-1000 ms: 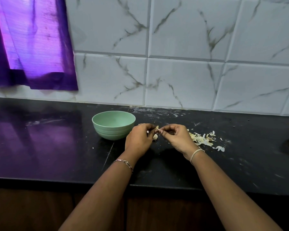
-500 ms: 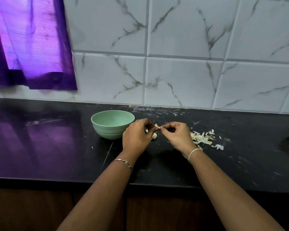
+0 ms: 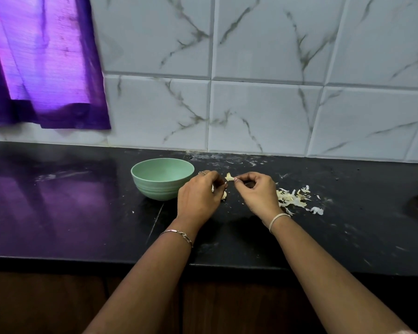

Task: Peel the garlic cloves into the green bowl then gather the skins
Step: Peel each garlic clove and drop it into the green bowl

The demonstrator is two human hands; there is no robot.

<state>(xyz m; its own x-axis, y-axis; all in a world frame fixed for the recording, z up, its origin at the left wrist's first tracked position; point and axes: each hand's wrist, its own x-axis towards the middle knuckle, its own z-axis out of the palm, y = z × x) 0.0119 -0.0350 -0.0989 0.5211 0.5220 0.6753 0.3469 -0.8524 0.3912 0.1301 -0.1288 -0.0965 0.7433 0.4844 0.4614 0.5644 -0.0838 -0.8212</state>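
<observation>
Skin (image 3: 229,177) sits pinched in my right hand (image 3: 258,192), its loose end pointing left toward my left hand (image 3: 199,197). My left hand is curled round the clove (image 3: 224,195). Only a white bit peeks out low down, so I cannot tell which way it lies. The bowl (image 3: 155,189) is just beside my left hand, on its left, so that hand is nearer for the drop. The pile (image 3: 291,201) lies on the bench (image 3: 58,213) just right of my right hand. A moment ago my hands were together on the clove. Now there is a small gap, and the skin has come away.
</observation>
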